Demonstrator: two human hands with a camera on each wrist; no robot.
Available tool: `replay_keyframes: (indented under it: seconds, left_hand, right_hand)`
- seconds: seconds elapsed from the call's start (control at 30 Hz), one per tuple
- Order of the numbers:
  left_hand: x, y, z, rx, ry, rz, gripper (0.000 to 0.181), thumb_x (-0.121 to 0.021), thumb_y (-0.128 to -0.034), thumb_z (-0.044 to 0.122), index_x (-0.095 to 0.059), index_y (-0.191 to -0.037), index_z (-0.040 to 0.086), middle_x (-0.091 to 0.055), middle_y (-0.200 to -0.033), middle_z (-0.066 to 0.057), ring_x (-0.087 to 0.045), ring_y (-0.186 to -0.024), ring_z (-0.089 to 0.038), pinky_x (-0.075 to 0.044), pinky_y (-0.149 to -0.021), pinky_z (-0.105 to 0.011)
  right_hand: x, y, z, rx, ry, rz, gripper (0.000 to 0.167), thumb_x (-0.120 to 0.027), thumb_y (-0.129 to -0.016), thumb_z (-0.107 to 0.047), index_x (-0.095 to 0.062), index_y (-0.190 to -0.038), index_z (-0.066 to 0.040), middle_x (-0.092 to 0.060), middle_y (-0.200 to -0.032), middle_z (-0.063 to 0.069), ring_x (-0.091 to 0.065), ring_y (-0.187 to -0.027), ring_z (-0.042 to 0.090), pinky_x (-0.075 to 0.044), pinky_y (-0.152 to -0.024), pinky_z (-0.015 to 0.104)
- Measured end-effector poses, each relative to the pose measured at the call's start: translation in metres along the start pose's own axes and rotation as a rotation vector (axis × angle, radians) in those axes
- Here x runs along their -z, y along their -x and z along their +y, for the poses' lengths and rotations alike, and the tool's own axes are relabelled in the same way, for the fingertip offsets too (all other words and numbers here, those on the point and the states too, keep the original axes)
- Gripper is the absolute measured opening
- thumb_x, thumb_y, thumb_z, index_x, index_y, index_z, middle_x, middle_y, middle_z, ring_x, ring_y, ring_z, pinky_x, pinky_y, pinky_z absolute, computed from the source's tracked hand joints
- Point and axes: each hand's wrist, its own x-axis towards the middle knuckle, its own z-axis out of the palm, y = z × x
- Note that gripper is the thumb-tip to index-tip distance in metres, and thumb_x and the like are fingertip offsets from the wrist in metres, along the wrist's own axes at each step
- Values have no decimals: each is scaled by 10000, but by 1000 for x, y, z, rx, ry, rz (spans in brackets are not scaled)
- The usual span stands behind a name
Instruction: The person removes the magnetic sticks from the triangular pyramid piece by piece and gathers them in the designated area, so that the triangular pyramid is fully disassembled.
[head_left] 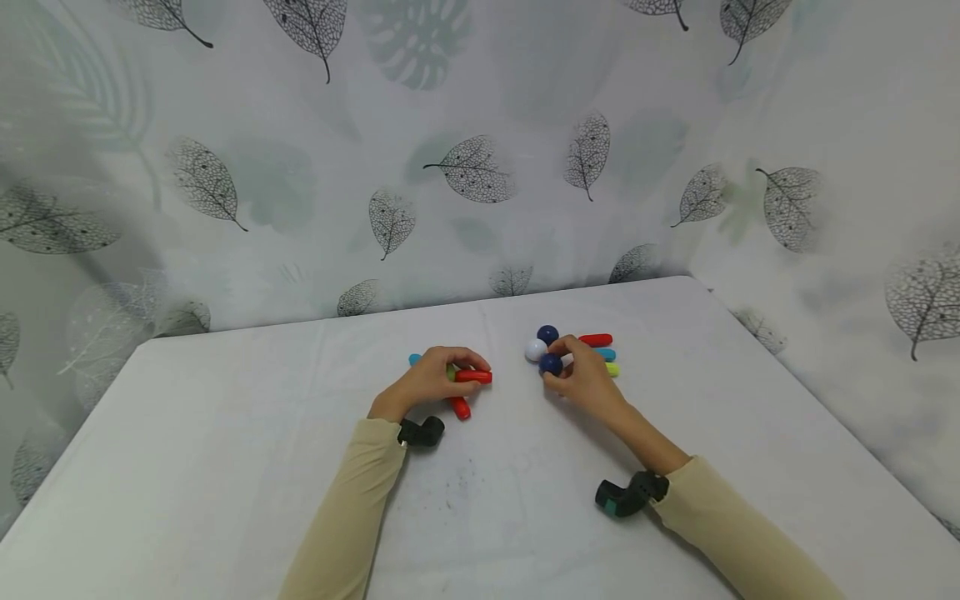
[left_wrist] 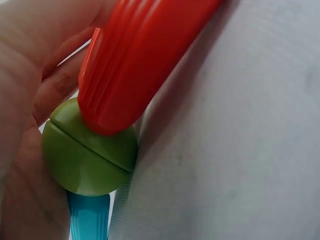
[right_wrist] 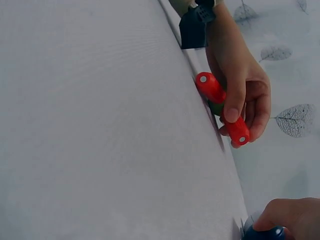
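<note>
My left hand (head_left: 429,380) pinches a red magnetic rod (head_left: 474,377) between thumb and fingers, low over the table. That hand partly covers a green ball (left_wrist: 90,155), which touches a red rod and a blue rod (left_wrist: 90,215) in the left wrist view. A second red rod (head_left: 460,407) sticks out below the hand, angled toward the near edge. Over on the right, my right hand (head_left: 591,385) holds a dark blue ball (head_left: 551,365) in its fingertips. Beside it are a white ball (head_left: 536,350) and another dark blue ball (head_left: 547,335).
Just right of my right hand lie a red rod (head_left: 596,340), a blue rod (head_left: 606,354) and a yellow-green rod (head_left: 612,369), partly hidden by the hand. A white cloth covers the table (head_left: 225,467). Leaf-patterned curtain (head_left: 450,250) stands behind its far edge.
</note>
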Motion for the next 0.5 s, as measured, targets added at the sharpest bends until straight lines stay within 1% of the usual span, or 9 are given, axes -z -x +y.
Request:
replay_keyframes:
  seconds: [0.3,0.5]
  left_hand:
    - [0,0,3,-5,-37,-8,251,-721,-871,102,-699,-1121,92,-685,-1077,-52,-572,-985,-196,-482,-876,-304]
    - [1,3,7,-2,-41,-2,256,-733,-865,111,-701,-1119,105,-686,-1070,-48,-580,-974,-195,-490,-854,-295]
  right_hand:
    - [3,1,2,15,36,30,327,-720,-808,-20,-573,-1095,35,-609,-1095,191,-573,-707,194,-507,-637,247]
    - [6,5,1,35,29,66,287,-719,-820,-27,-603,-1076,31,-605,-1090,184,-547,-675,185,-481,-595,237]
